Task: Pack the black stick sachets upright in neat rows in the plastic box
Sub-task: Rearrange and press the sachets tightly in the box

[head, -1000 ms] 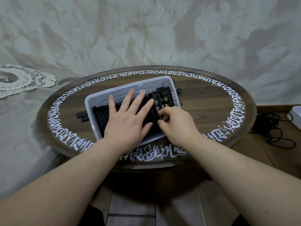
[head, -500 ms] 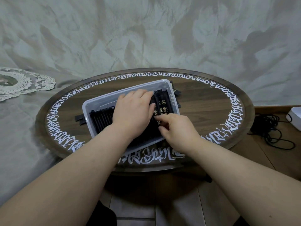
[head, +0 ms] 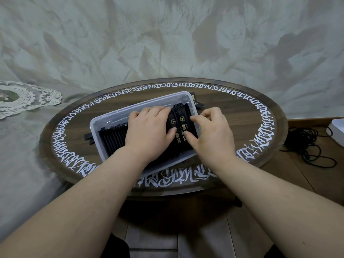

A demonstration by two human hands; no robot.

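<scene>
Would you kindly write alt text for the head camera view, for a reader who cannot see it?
Two hands work inside a clear plastic box on a round wooden table: the left hand holds a row of black stick sachets, while the right hand fingers the two front sachets. A few loose sachets lie just beyond the box.
</scene>
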